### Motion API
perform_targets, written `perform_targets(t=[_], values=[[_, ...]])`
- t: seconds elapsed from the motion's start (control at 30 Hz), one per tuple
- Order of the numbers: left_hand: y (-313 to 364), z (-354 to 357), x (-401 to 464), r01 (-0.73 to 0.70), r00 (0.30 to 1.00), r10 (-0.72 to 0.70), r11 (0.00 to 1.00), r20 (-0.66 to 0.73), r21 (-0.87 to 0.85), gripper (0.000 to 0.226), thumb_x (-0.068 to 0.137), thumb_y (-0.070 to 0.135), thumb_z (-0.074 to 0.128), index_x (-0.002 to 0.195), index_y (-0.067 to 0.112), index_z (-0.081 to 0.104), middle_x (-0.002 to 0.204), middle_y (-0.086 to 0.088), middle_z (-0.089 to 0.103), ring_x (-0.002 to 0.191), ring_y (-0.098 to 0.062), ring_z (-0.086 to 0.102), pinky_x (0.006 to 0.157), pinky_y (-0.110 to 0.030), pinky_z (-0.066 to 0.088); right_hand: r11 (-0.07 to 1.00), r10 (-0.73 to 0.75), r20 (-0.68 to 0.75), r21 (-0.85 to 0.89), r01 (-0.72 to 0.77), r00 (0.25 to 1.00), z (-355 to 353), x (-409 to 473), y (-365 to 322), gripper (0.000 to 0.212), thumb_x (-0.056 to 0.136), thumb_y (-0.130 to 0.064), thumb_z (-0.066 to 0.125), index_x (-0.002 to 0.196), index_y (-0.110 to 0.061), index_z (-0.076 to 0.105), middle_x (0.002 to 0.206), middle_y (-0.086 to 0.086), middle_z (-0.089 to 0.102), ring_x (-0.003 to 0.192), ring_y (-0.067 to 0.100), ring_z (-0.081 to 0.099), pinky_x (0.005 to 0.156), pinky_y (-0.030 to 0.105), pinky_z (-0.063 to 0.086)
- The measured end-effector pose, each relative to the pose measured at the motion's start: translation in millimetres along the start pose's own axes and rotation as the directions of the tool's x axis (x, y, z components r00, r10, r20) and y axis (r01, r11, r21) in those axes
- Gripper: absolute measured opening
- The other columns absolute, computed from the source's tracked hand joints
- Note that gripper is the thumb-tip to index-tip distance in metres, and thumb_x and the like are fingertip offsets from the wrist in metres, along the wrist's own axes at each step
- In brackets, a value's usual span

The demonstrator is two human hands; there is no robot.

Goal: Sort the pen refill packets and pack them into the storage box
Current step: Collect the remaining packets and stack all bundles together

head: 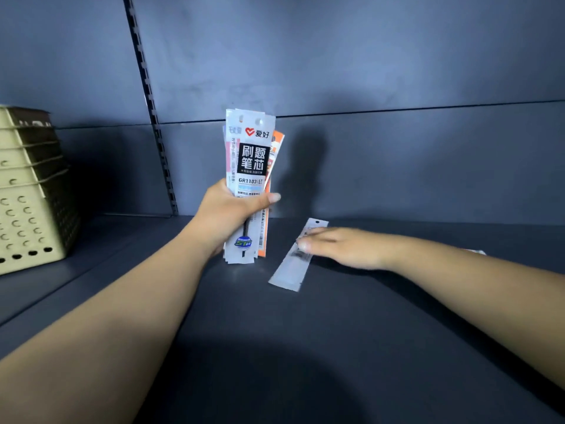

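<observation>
Gathering is underway: our left hand [227, 214] is gripping a fanned bundle of refill packets [249, 179] upright mid-shelf, while our right hand [336, 244] is pressing flat, open, on a loose packet [290, 264]. Next we're needing a pinch; the perforated box [30, 191] is waiting at the left edge.

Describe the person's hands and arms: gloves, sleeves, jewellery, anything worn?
Nothing worn that shows. Both forearms are bare right to the bottom frame edge, with no sleeve in view. The left hand and right hand have no gloves, rings, watch or wristbands. The left thumbnail is fairly long and looks unpainted. The right fingertips are motion-blurred, so their nails cannot be judged.
</observation>
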State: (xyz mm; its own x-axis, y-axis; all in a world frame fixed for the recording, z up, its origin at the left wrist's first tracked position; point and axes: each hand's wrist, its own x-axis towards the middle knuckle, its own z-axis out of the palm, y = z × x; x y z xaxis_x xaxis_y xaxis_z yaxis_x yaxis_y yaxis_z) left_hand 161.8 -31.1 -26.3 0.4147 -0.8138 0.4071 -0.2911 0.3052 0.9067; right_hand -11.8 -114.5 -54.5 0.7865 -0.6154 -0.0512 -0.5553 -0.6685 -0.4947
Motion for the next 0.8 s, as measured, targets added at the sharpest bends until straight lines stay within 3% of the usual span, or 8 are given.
perform_targets(t=[0.1, 0.2, 0.27, 0.33, 0.47, 0.57, 0.67, 0.8], values=[[-5, -1, 2, 0.022, 0.999, -0.022, 1.0, 0.028, 0.005, 0.02, 0.071, 0.009, 0.074, 0.079, 0.021, 0.06, 0.078, 0.005, 0.065, 0.071, -0.01, 0.062, 0.073, -0.026, 0.051, 0.993, -0.017, -0.05, 0.116, 0.023, 0.999, -10, -6, -7, 0.039, 0.084, -0.051, 0.05, 0.111, -0.027, 0.064, 0.125, -0.014, 0.057, 0.119, 0.006, 0.049, 0.105, 0.022, 0.032], [-4, 6, -1, 0.012, 0.998, -0.011, 1.0, 0.069, -0.015, 0.02, 0.074, 0.009, 0.072, 0.08, 0.023, 0.059, 0.075, 0.009, 0.065, 0.067, -0.004, 0.061, 0.068, -0.02, 0.05, 0.999, -0.004, -0.161, 0.034, 0.01, 0.987, -36, -19, -2, 0.035, 0.084, -0.039, 0.057, 0.116, -0.026, 0.06, 0.118, -0.02, 0.052, 0.114, 0.0, 0.046, 0.092, 0.014, 0.032], [-3, 11, -1, 0.015, 0.994, -0.013, 1.0, 0.107, -0.018, 0.019, 0.075, 0.011, 0.071, 0.077, 0.024, 0.057, 0.063, 0.014, 0.063, 0.057, -0.001, 0.059, 0.064, -0.022, 0.049, 0.992, 0.114, -0.176, -0.04, -0.123, 0.978, -54, -34, 11, 0.044, 0.081, -0.042, 0.059, 0.122, -0.025, 0.055, 0.117, -0.019, 0.049, 0.111, 0.001, 0.045, 0.095, 0.017, 0.029], [-2, 15, -1, 0.03, 0.99, -0.027, 0.999, 0.141, -0.02, 0.02, 0.076, 0.013, 0.071, 0.071, 0.022, 0.053, 0.049, 0.013, 0.057, 0.047, -0.006, 0.053, 0.059, -0.029, 0.048, 0.944, 0.29, -0.151, -0.119, -0.308, 0.945, -63, -46, 27, 0.045, 0.075, -0.053, 0.061, 0.11, -0.025, 0.058, 0.117, -0.014, 0.057, 0.108, 0.009, 0.052, 0.097, 0.025, 0.036], [-1, 23, -2, 0.056, 0.986, -0.048, 0.997, 0.158, -0.051, 0.024, 0.076, 0.015, 0.071, 0.068, 0.019, 0.048, 0.046, 0.006, 0.049, 0.046, -0.014, 0.046, 0.057, -0.032, 0.046, 0.847, 0.479, -0.126, -0.193, -0.495, 0.869, -56, -52, 41, 0.051, 0.074, -0.058, 0.059, 0.1, -0.015, 0.064, 0.108, 0.003, 0.064, 0.103, 0.023, 0.057, 0.087, 0.032, 0.041], [0, 26, -3, 0.052, 0.987, -0.044, 0.997, 0.155, -0.048, 0.023, 0.076, 0.016, 0.071, 0.069, 0.019, 0.049, 0.044, 0.009, 0.051, 0.046, -0.014, 0.048, 0.058, -0.033, 0.047, 0.851, 0.512, -0.094, -0.078, -0.519, 0.854, -54, -49, 38, 0.048, 0.074, -0.049, 0.065, 0.087, -0.004, 0.066, 0.094, 0.011, 0.063, 0.088, 0.027, 0.057, 0.077, 0.031, 0.04], [0, 23, 0, 0.036, 0.991, -0.033, 0.999, 0.132, -0.022, 0.021, 0.076, 0.017, 0.071, 0.07, 0.022, 0.051, 0.043, 0.012, 0.053, 0.05, -0.013, 0.05, 0.06, -0.031, 0.048, 0.861, 0.508, -0.082, 0.076, -0.502, 0.858, -51, -49, 28, 0.036, 0.073, -0.044, 0.069, 0.061, -0.011, 0.058, 0.08, 0.008, 0.057, 0.081, 0.025, 0.051, 0.074, 0.031, 0.036], [3, 17, 3, 0.023, 0.998, -0.019, 0.997, 0.068, -0.068, 0.021, 0.077, 0.016, 0.07, 0.07, 0.022, 0.051, 0.057, 0.003, 0.051, 0.055, -0.014, 0.048, 0.061, -0.03, 0.047, 0.859, 0.468, -0.21, 0.337, -0.386, 0.858, -41, -29, 2, 0.038, 0.074, -0.044, 0.068, 0.065, -0.014, 0.046, 0.066, 0.002, 0.046, 0.063, 0.018, 0.043, 0.055, 0.025, 0.032]])
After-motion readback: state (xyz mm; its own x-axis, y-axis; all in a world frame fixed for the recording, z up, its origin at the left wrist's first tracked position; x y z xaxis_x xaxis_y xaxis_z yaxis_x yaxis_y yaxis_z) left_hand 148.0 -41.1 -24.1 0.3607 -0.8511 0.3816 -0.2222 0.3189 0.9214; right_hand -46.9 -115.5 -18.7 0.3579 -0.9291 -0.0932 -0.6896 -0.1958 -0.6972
